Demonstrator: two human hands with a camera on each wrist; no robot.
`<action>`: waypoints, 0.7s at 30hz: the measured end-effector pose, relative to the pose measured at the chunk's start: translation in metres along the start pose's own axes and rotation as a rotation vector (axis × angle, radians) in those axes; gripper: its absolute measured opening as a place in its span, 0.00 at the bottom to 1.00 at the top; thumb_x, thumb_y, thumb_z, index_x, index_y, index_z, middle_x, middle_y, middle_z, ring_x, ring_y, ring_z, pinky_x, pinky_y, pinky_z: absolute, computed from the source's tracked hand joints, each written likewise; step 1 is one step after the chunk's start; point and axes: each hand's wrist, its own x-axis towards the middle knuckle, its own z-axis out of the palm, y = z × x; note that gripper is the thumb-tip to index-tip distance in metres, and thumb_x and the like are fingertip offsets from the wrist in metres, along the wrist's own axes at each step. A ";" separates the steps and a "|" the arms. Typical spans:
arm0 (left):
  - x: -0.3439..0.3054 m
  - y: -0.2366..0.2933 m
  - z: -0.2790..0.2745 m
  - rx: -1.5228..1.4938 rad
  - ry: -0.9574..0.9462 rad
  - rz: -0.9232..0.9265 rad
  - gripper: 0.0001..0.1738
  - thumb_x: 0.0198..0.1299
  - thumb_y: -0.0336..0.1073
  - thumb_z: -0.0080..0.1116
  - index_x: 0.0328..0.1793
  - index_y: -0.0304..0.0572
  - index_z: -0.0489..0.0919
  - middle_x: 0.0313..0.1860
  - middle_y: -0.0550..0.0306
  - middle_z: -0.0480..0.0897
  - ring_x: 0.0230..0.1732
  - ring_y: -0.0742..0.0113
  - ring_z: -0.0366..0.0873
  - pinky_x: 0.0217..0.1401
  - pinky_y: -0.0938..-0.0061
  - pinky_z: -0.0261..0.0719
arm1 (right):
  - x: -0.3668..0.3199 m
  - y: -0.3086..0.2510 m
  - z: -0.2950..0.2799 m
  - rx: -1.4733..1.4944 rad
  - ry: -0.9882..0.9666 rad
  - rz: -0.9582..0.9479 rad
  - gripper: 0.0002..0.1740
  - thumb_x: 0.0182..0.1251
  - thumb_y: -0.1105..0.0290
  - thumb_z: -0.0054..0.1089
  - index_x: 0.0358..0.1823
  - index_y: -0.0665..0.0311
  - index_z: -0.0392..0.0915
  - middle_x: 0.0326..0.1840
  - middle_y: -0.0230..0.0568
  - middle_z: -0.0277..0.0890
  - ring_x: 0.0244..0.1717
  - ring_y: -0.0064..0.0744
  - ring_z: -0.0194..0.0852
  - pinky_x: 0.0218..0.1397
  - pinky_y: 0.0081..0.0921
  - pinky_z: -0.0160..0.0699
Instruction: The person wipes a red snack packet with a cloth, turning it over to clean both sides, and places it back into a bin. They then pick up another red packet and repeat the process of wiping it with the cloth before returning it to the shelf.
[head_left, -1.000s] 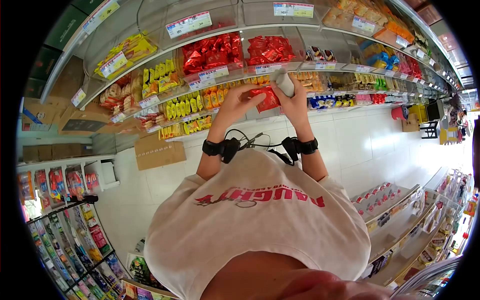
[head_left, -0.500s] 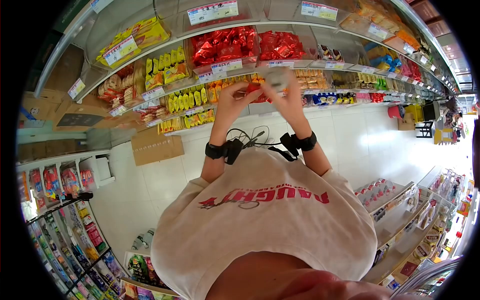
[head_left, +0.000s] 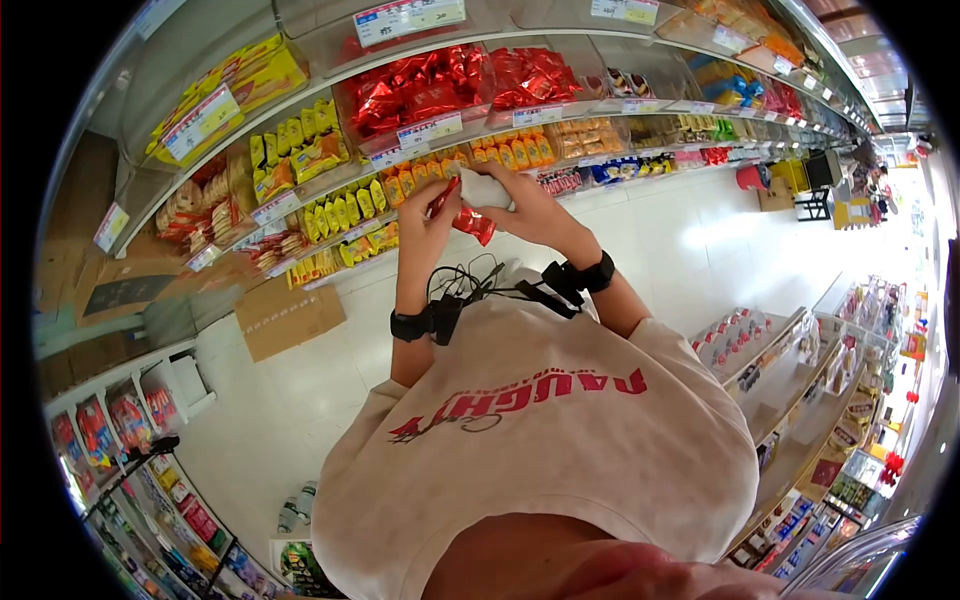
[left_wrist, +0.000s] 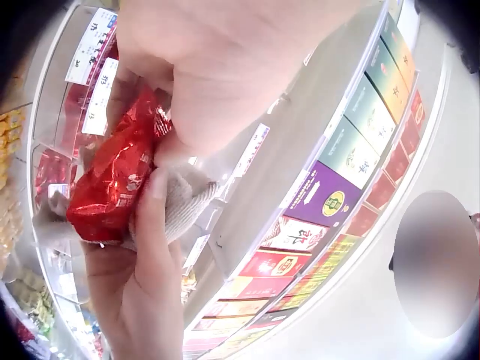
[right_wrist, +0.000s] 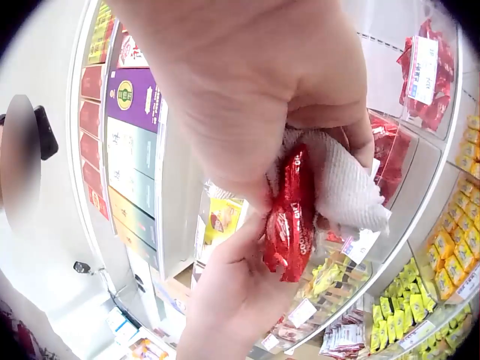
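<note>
- Nearest is the person's white T-shirt (head_left: 560,470) with red lettering; black straps circle both wrists, and dark cables (head_left: 475,283) run between them.
- Left hand (head_left: 425,222): thumb and fingers pinch a shiny red packet (right_wrist: 288,232).
- Right hand (head_left: 540,212): fingers curl round a grey-white ribbed cloth (right_wrist: 346,184), which lies against the packet and partly behind it.
- The packet is held up between both hands, tilted, just out from the front edge of the shelf unit (left_wrist: 289,135).
- On a lower tier, behind the hands, orange-wrapped snacks (head_left: 515,153) line the front edge; small yellow packets (head_left: 345,208) sit toward the left end, blue ones (head_left: 632,169) farther right.
- One tier up, two clear bins along the front edge hold heaped red packets (head_left: 420,88), price labels below them.
- Higher, near the left corner, a bin carries larger yellow packs (head_left: 232,92).
- A cardboard box (head_left: 290,318) lies on the pale tiled floor (head_left: 650,290) near the shelf unit's left end.
- A red bucket (head_left: 751,178) stands well apart, down the aisle at right.
</note>
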 end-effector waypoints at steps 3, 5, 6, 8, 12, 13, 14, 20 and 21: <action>0.009 -0.009 0.002 -0.012 -0.016 0.038 0.09 0.66 0.25 0.62 0.48 0.24 0.83 0.34 0.60 0.80 0.38 0.75 0.77 0.43 0.80 0.74 | -0.003 0.002 -0.002 -0.017 0.065 -0.044 0.31 0.63 0.69 0.69 0.66 0.67 0.70 0.48 0.59 0.82 0.49 0.56 0.84 0.51 0.38 0.81; 0.016 -0.009 0.001 0.037 -0.071 0.020 0.11 0.67 0.25 0.61 0.52 0.25 0.83 0.36 0.65 0.81 0.42 0.77 0.79 0.47 0.82 0.76 | -0.004 0.009 -0.005 -0.069 0.105 -0.020 0.30 0.63 0.69 0.71 0.65 0.66 0.71 0.49 0.59 0.82 0.50 0.57 0.84 0.52 0.38 0.81; 0.020 -0.009 0.004 -0.006 -0.071 -0.018 0.10 0.66 0.26 0.62 0.50 0.25 0.84 0.35 0.64 0.81 0.39 0.78 0.78 0.45 0.82 0.75 | -0.004 0.014 -0.007 -0.094 0.124 -0.011 0.30 0.62 0.69 0.71 0.65 0.66 0.71 0.49 0.59 0.82 0.50 0.57 0.84 0.52 0.39 0.81; 0.027 -0.008 0.014 -0.088 -0.066 -0.095 0.09 0.66 0.28 0.65 0.46 0.26 0.85 0.33 0.63 0.82 0.35 0.79 0.75 0.39 0.81 0.72 | -0.003 0.025 -0.012 -0.059 0.162 0.027 0.28 0.62 0.69 0.71 0.62 0.67 0.72 0.49 0.59 0.82 0.50 0.57 0.84 0.51 0.38 0.81; 0.043 0.004 0.032 -0.135 -0.118 -0.140 0.11 0.69 0.33 0.65 0.47 0.29 0.87 0.33 0.66 0.83 0.34 0.82 0.75 0.38 0.83 0.72 | 0.000 0.039 -0.032 0.155 0.247 0.008 0.28 0.63 0.68 0.72 0.62 0.67 0.72 0.49 0.53 0.83 0.49 0.45 0.85 0.51 0.33 0.80; 0.048 0.007 0.037 -0.141 -0.120 -0.165 0.12 0.70 0.34 0.64 0.48 0.29 0.87 0.34 0.66 0.83 0.35 0.82 0.75 0.39 0.83 0.72 | 0.001 0.043 -0.039 0.170 0.259 0.012 0.28 0.63 0.68 0.72 0.62 0.67 0.72 0.49 0.51 0.83 0.49 0.42 0.84 0.52 0.32 0.80; 0.054 0.010 0.044 -0.146 -0.122 -0.188 0.13 0.71 0.35 0.63 0.49 0.30 0.86 0.35 0.66 0.84 0.36 0.82 0.75 0.40 0.84 0.72 | 0.002 0.047 -0.047 0.187 0.272 0.016 0.28 0.63 0.67 0.72 0.62 0.67 0.72 0.48 0.49 0.83 0.49 0.38 0.83 0.52 0.31 0.80; 0.092 0.016 0.082 -0.077 -0.231 -0.210 0.18 0.74 0.42 0.61 0.59 0.36 0.83 0.46 0.67 0.85 0.46 0.82 0.78 0.51 0.83 0.75 | 0.010 0.079 -0.092 0.358 0.327 0.050 0.28 0.66 0.65 0.73 0.61 0.69 0.71 0.48 0.43 0.81 0.49 0.27 0.78 0.53 0.27 0.78; 0.099 0.016 0.087 -0.038 -0.236 -0.191 0.17 0.74 0.42 0.61 0.58 0.36 0.83 0.45 0.68 0.84 0.45 0.82 0.77 0.50 0.82 0.74 | 0.012 0.086 -0.097 0.359 0.368 0.026 0.28 0.66 0.65 0.73 0.61 0.69 0.71 0.48 0.43 0.81 0.48 0.27 0.78 0.52 0.27 0.78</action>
